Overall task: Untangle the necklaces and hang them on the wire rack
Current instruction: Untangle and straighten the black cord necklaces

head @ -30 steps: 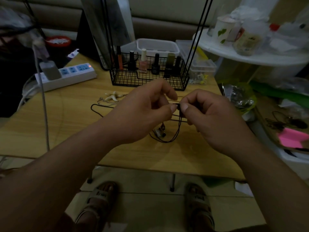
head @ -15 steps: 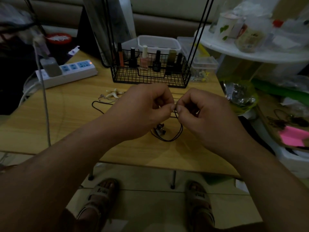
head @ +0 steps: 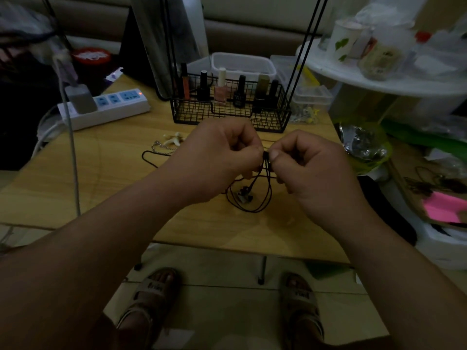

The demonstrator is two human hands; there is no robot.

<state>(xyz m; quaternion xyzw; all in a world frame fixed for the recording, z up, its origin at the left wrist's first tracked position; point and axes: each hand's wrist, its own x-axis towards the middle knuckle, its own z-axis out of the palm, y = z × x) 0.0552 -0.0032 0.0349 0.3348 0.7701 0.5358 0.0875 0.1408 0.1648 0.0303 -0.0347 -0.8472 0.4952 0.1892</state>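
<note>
**Untangling stage; nothing has yet been hung.** On the table (head: 101, 178), at left, a chain (head: 161, 147) with a pale star charm (head: 174, 138) is laid loose and not in hand. At centre, a knot in the black cord (head: 266, 155) is pinched from one side by the left hand (head: 222, 152) and from the other by the right hand (head: 310, 168). The fingers of both are curled tight around it. The cord's loops and a pendant (head: 243, 195) are let down onto the table beneath. How much tangle remains cannot be judged in the dim light. Behind the hands, the rack (head: 192, 114) is seen with no necklace on its wires. Its basket is filled with a row of bottles (head: 220, 90), and a white tub (head: 242, 64) is set just behind it.
</note>
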